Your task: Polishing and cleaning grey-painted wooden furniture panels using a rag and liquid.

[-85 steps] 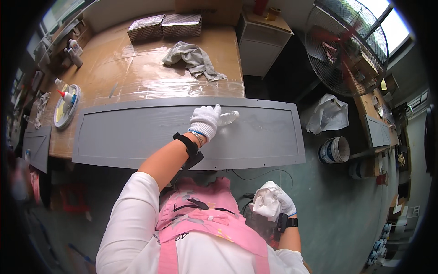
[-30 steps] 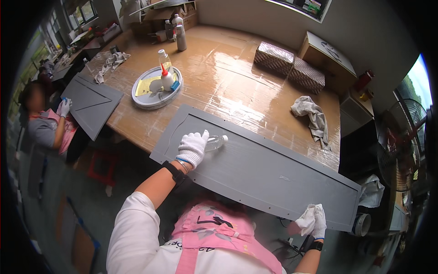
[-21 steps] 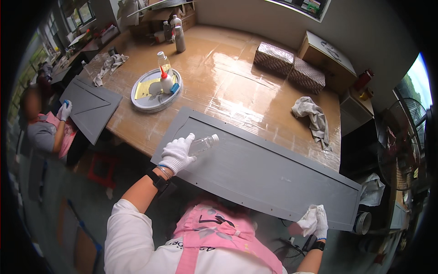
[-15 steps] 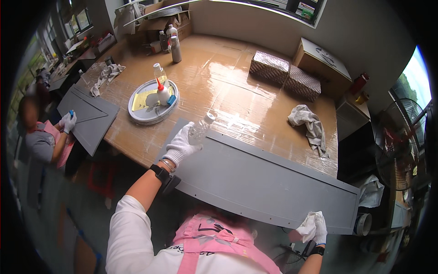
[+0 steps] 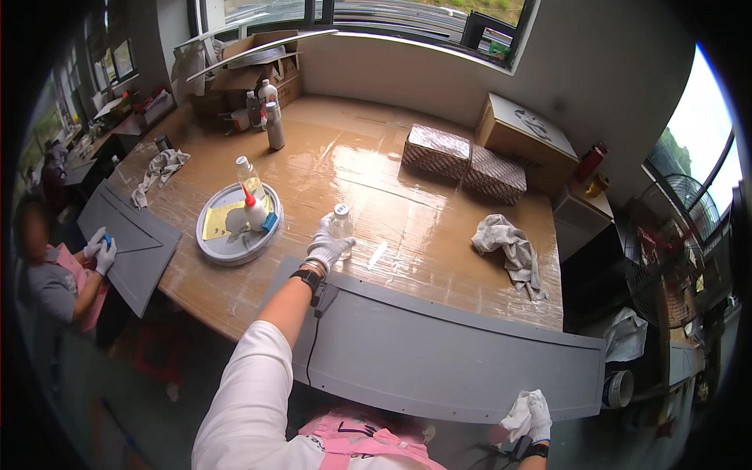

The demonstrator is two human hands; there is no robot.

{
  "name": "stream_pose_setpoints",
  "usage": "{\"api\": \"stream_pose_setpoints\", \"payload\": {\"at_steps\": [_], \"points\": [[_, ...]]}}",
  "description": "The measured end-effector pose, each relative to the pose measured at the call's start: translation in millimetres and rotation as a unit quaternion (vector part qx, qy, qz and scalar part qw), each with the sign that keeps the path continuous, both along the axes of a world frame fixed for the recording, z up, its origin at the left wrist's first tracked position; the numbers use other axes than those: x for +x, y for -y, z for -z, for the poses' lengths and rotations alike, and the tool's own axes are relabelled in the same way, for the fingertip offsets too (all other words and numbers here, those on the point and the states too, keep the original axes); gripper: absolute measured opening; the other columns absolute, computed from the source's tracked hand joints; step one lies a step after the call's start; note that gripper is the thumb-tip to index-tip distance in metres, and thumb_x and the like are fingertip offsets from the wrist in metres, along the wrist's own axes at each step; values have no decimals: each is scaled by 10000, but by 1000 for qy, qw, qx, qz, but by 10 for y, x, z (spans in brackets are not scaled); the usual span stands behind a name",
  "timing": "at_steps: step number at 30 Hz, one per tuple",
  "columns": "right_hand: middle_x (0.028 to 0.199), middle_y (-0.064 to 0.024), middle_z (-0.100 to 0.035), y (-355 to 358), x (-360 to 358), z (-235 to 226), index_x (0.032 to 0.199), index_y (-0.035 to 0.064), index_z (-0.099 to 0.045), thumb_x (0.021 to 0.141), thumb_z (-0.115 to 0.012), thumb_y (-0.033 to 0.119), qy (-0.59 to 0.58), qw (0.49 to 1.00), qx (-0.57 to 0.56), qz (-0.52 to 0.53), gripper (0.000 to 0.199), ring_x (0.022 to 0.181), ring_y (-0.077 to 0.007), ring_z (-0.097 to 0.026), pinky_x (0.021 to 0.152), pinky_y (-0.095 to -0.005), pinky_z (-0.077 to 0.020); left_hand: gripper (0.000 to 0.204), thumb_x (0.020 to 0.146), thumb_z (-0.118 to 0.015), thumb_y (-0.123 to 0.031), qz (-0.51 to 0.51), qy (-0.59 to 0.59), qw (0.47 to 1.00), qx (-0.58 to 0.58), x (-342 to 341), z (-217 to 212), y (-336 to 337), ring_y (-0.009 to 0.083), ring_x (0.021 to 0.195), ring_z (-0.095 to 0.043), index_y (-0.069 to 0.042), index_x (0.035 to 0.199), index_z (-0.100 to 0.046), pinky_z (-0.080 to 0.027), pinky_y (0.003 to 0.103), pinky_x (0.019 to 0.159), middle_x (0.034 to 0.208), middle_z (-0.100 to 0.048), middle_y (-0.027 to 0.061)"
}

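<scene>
My left hand (image 5: 325, 249), in a white glove, reaches over the brown table and grips a small clear bottle with a white cap (image 5: 341, 223), held upright just beyond the far edge of a long grey panel (image 5: 446, 356). The panel lies along the table's near edge in front of me. My right hand (image 5: 534, 413), also gloved, hangs low past the panel's near right corner and clutches a white cloth (image 5: 517, 409). A round grey tray (image 5: 213, 247) with a red-tipped squeeze bottle and another bottle sits left of my left hand.
A crumpled grey rag (image 5: 509, 239) lies at the right of the table; two patterned boxes (image 5: 462, 160) and several bottles (image 5: 270, 117) stand farther back. At the left a co-worker's gloved hands (image 5: 100, 247) work on another grey panel (image 5: 129, 235). A fan (image 5: 666, 251) stands at the right.
My left hand has left the grey panel and moved forward over the table with the small bottle in it. My right hand has stayed low with the cloth.
</scene>
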State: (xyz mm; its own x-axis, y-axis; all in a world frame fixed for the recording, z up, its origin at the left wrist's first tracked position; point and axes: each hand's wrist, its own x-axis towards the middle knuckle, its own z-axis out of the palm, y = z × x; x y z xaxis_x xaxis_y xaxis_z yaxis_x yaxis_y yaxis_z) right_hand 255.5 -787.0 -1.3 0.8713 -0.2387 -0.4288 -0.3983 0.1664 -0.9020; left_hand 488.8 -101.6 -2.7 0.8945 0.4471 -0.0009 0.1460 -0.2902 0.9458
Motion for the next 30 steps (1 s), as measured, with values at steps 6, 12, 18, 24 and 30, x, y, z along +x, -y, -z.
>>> {"api": "stream_pose_setpoints", "payload": {"at_steps": [6,12,18,24,30], "points": [[892,-83,-616,-72,44,-124,1052,76,-562,1014,-503,210,-29,997,50,-55,151,787,-222,-646,695,-376,-582,942,794,-805,-168,-49,-41,997,-35,-368,-114,-102,311,1370,-443,-101,1534,-226,-409,420,1094,1481,-446,186],[732,7,-595,-99,32,-348,926,143,-634,952,-621,435,-199,964,176,1,293,616,-163,-538,575,-335,-463,402,907,-717,-339,-215,199,710,-640,-1735,-427,-642,241,1086,-632,-143,1226,-571,-543,440,926,1204,-632,131],[780,-2,-619,-58,-29,-368,1002,125,-642,938,-639,448,-201,957,206,-38,329,646,-161,-548,576,-323,-460,298,936,-667,-395,-285,412,623,-601,-3032,-786,-1159,134,623,-645,-97,937,-672,-565,280,584,790,-710,15],[796,-9,-622,-543,333,-515,1016,115,-638,939,-634,434,-216,957,168,-96,327,661,-169,-559,586,-329,-467,492,941,-568,-556,-306,532,555,-561,-4001,-1017,-1172,92,546,-565,-82,925,-698,-499,243,517,675,-646,-16],[808,-17,-623,-1267,609,-627,1020,112,-632,944,-625,415,-226,950,139,-167,312,676,-178,-566,598,-337,-476,479,933,-582,-572,-331,575,522,-536,-4701,-1176,-1142,82,464,-478,-117,794,-629,-420,243,449,561,-520,-57]]}}
